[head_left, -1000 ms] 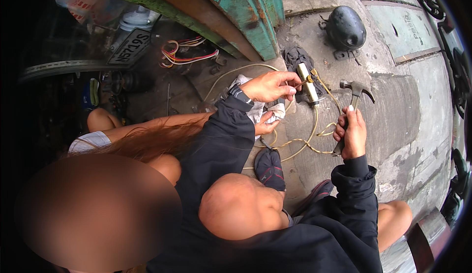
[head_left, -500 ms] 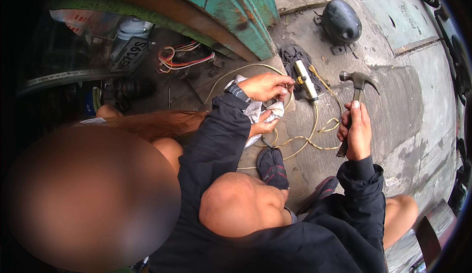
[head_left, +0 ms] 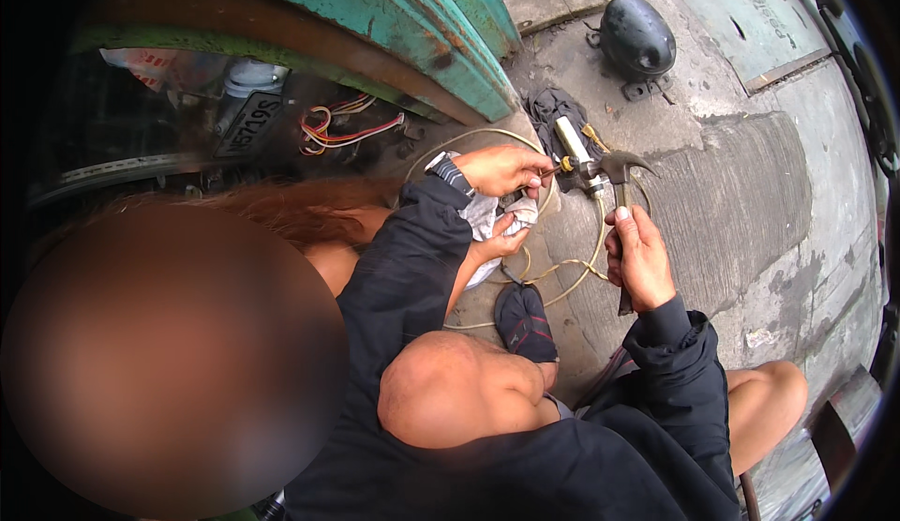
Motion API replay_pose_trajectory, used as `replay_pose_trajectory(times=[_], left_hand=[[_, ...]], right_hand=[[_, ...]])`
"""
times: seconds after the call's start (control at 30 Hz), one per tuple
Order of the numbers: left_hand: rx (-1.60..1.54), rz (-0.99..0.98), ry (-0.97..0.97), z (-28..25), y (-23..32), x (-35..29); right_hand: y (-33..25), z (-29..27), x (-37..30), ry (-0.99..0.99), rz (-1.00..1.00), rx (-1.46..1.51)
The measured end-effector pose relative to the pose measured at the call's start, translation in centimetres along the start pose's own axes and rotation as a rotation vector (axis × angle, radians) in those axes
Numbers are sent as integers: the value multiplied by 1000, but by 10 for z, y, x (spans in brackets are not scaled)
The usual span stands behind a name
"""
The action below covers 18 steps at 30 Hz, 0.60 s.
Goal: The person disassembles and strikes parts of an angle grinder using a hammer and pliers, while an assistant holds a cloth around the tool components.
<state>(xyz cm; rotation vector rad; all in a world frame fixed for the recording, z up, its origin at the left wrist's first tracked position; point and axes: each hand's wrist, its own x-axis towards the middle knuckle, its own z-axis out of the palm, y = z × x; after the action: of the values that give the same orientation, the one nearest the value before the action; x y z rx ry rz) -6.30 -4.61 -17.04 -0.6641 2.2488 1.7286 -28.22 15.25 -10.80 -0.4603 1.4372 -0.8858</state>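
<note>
R hand (head_left: 645,260) w/ hammer (head_left: 620,167), L hand (head_left: 502,170) w/ rod (head_left: 554,172), blk-lettered plate (head_left: 251,126)

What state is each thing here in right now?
Hammer, gripped in the right hand
Thin rod, pinched in the left hand
White tube, lying down
Pale cord, loosely looped
Dark cloth, crumpled
Pale cloth, bunched in another person's hand
Coloured wires, loosely tangled
Black rounded tank, resting untouched

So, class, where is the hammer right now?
In the head view, right of centre, the hammer is in the person's right hand, its head overlapping the pale bar in the picture.
</note>
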Motion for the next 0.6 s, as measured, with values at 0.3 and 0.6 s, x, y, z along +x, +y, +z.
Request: replay_pose_trajectory(times=[0.3, 0.6], left_hand=[[6, 29, 12, 6, -4, -4], [-35, 11, 46, 3, -6, -15]], right_hand=[[-51, -8, -21, 413, -470, 223], [-71, -40, -18, 281, -284, 351]])
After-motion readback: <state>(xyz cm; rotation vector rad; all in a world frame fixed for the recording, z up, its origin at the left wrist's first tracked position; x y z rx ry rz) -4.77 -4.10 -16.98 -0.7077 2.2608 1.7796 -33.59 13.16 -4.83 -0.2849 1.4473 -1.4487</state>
